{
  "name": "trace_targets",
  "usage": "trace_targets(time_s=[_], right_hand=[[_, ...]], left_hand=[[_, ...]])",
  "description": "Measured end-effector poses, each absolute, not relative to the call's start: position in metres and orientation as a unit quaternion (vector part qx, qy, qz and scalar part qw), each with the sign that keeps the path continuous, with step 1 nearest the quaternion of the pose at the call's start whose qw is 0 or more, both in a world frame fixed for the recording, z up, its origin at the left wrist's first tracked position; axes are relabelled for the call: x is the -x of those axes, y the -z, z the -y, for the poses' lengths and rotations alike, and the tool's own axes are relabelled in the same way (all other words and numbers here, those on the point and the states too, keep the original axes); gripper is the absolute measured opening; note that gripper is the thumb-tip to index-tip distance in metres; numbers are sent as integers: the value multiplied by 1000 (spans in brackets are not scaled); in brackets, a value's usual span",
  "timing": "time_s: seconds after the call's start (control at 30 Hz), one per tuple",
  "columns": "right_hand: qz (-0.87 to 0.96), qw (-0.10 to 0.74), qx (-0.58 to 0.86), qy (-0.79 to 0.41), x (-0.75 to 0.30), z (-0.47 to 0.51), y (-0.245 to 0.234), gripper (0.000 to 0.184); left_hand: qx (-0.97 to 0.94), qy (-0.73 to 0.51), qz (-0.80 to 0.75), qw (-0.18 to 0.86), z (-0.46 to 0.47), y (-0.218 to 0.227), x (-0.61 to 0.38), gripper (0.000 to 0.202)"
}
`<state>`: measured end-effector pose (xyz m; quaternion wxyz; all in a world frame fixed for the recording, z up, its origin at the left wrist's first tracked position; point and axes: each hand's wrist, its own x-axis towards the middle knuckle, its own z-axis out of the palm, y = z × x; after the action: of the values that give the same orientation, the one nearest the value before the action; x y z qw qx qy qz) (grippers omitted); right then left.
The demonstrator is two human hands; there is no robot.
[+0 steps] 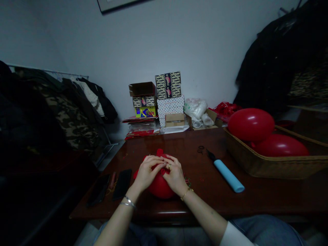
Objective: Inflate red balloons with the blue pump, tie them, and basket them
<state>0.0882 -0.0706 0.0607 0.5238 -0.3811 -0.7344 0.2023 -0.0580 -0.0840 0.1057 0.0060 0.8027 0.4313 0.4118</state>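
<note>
My left hand [149, 168] and my right hand [176, 175] meet over a red balloon [162, 188] near the table's front edge. Both have fingers bent inward, pinching at the top of the balloon; the exact spot they grip is mostly covered by the fingers. More red balloon material [160, 151] shows just beyond the fingertips. To the right of my hands lies a light blue hand pump [229, 175] with a black nozzle, and dark scissors [201, 149] rest a little farther back.
A wicker basket [252, 166] with two inflated red balloons [251, 124] stands on the table [202, 201] at right. Two dark phones [122, 184] lie at left. Stacked boxes [170, 107] and plastic bags [196, 108] line the wall; clothes hang on both sides.
</note>
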Motion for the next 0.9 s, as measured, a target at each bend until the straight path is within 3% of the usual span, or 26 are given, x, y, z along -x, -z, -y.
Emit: trace_targets(time_s=[0.13, 0.53, 0.9], right_hand=[[725, 523, 392, -214, -89, 69, -57, 15], [743, 506, 374, -225, -89, 67, -52, 23], [746, 503, 380, -215, -93, 64, -49, 23]], left_hand=[[-812, -387, -436, 30, 86, -103, 63, 15], [-813, -369, -439, 97, 83, -101, 76, 15], [-864, -319, -383, -73, 85, -108, 71, 12]])
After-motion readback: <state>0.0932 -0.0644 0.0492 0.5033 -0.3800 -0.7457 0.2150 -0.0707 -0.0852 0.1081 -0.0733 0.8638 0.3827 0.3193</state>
